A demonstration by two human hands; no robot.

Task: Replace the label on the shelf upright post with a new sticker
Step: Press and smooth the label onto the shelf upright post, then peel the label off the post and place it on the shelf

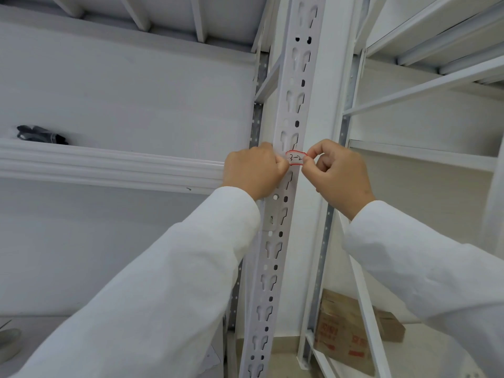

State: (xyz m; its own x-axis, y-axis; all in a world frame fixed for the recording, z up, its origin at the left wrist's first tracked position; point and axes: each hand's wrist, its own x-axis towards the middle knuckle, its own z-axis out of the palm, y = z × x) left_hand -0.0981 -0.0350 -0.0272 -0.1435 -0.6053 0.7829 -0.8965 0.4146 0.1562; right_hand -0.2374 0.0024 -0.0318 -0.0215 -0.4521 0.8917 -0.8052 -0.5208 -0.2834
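A white perforated upright post [293, 85] runs up the middle of the view. At hand height on it is a small white sticker [295, 158] with a red border and handwritten "3-2". My left hand [253, 171] is curled against the post, its fingertips touching the sticker's left end. My right hand [338, 174] pinches the sticker's right end between thumb and forefinger. Whether the sticker lies fully flat on the post I cannot tell. Both arms wear white sleeves.
A white shelf beam [109, 165] meets the post from the left, with a dark object [41, 135] lying on that shelf. More white shelving [425, 156] stands to the right. Cardboard boxes [351, 334] sit on the floor at lower right.
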